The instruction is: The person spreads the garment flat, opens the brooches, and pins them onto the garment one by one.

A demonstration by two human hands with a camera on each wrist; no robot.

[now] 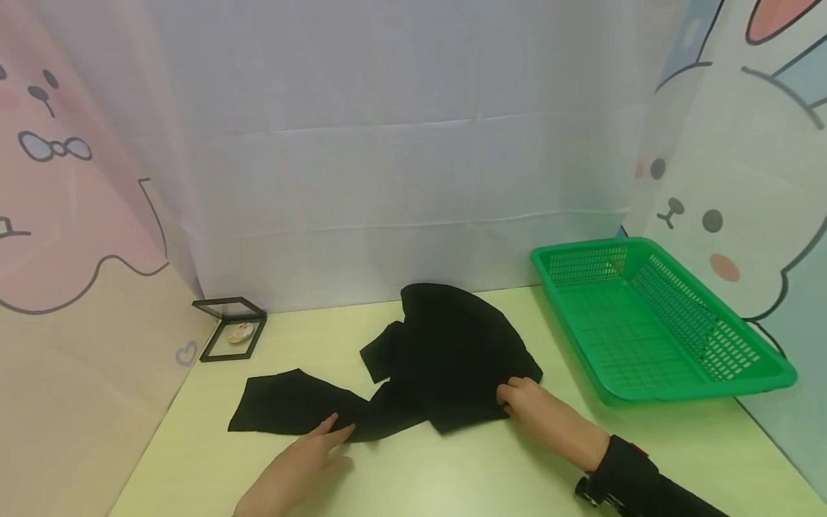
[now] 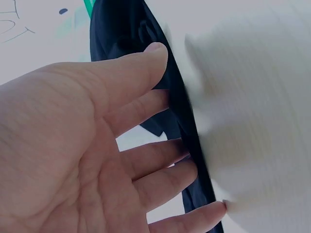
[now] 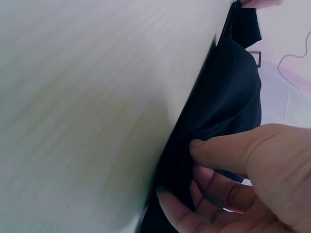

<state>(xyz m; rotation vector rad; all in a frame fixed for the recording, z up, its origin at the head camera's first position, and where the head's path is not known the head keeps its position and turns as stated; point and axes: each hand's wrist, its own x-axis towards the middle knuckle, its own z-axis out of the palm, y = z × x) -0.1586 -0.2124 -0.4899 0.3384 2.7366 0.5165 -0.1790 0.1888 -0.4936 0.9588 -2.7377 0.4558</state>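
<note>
A crumpled black garment (image 1: 452, 352) is spread over the table, one narrower part reaching out to the left. My left hand (image 1: 300, 459) touches its near left edge. In the left wrist view the fingers of that hand (image 2: 97, 145) are loosely extended against the black cloth (image 2: 119, 29), with the thumb apart from them. At the near right edge my right hand (image 1: 539, 416) pinches the fabric. The right wrist view shows the thumb and curled fingers of this hand (image 3: 252, 179) at a fold of the cloth (image 3: 218, 102).
A green plastic basket (image 1: 581, 345) stands on the right side of the table. Toward the back left, a small black-framed open case (image 1: 226, 357) holds a pale round object (image 1: 240, 332). Printed curtains (image 1: 388, 179) enclose the pale table (image 1: 413, 481).
</note>
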